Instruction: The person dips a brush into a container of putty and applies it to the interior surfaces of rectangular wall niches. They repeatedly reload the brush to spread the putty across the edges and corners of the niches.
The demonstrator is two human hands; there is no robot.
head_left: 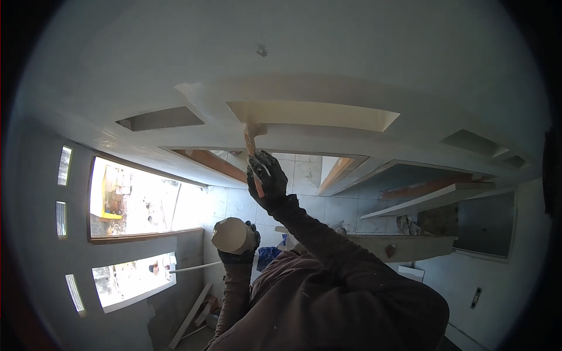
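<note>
My right hand, in a dark glove, is wrapped round the handle of a paintbrush. The brush points up, and its head touches the wall at the lower left edge of a long cream-coloured recess. Lower and to the left, my left hand, also gloved, holds a pale round container from beneath and behind. What is inside the container cannot be made out.
Bright window openings lie at the left. A grey recess is beside the cream one. Below are a tiled floor, a white board at the right and wood pieces at the lower left.
</note>
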